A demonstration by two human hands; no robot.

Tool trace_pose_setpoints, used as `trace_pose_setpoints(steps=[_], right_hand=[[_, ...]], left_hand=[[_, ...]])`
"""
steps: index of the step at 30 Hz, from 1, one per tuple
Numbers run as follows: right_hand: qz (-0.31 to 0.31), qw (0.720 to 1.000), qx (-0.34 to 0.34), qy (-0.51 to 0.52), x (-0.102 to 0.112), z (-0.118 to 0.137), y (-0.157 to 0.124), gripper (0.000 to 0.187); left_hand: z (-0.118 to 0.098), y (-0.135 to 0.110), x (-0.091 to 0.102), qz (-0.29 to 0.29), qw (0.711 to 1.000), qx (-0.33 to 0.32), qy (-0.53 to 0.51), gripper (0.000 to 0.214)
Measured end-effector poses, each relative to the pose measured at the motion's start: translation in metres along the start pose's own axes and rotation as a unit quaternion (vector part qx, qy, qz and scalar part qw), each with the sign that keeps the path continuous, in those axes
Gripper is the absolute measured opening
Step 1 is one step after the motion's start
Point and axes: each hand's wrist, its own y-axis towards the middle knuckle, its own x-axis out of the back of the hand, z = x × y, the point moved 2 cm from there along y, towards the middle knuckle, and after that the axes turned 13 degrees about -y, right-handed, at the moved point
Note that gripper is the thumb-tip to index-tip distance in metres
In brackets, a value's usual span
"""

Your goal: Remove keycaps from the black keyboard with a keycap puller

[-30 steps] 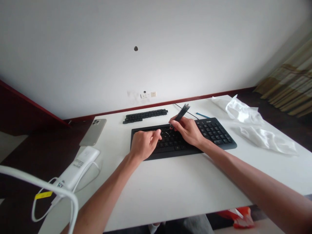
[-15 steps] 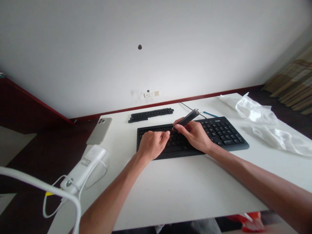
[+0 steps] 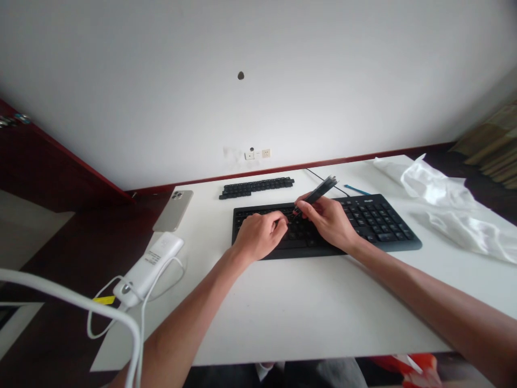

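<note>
A black keyboard lies on the white table under both my hands. My right hand grips a slim black keycap puller, slanted with its pale, bristly-looking end up and its thin wire end down at the keys. On the left half of the keyboard rests my left hand, fingers curled and thumb pressed in close to the puller's lower end. Whatever the left fingertips pinch is hidden. Beyond the keyboard, loose black keycaps stand lined up in rows.
A phone lies face down at the left edge, near a white device with a looped cable. White cloth-like wrapping is spread on the right. A blue stick lies behind the keyboard, by its black cable.
The view has shifted slightly, moving everything a little to the right. My left fingers have curled further in toward the keys. The right hand still holds the keycap puller at nearly the same slant.
</note>
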Motion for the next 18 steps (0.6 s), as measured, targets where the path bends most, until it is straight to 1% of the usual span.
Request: trace_pose_setpoints(steps=[2, 6, 10, 12, 14, 18], right_hand=[[0.001, 1.000, 0.001, 0.003, -0.0003, 0.0003, 0.0003, 0.046], [0.005, 1.000, 0.008, -0.002, -0.0001, 0.0009, 0.0005, 0.046], [0.020, 0.999, 0.022, -0.028, 0.0001, 0.0012, 0.0003, 0.046], [0.016, 0.999, 0.023, -0.039, 0.0003, 0.0011, 0.0001, 0.046], [0.010, 0.999, 0.019, -0.040, 0.0004, 0.0008, 0.0001, 0.046], [0.019, 0.999, 0.014, -0.036, -0.0001, 0.0006, 0.0002, 0.045]], left_hand=[[0.0020, 0.0007, -0.0001, -0.002, 1.000, 0.004, 0.017, 0.032], [0.0039, 0.0023, 0.0017, 0.019, 0.999, 0.007, 0.030, 0.026], [0.0037, 0.0030, 0.0045, 0.040, 0.999, 0.011, 0.012, 0.023], [0.0039, 0.0034, 0.0056, 0.049, 0.999, 0.007, 0.004, 0.021], [0.0049, 0.0037, 0.0065, 0.058, 0.998, 0.005, -0.003, 0.022], [0.0077, 0.0044, 0.0089, 0.073, 0.997, 0.013, -0.031, 0.025]])
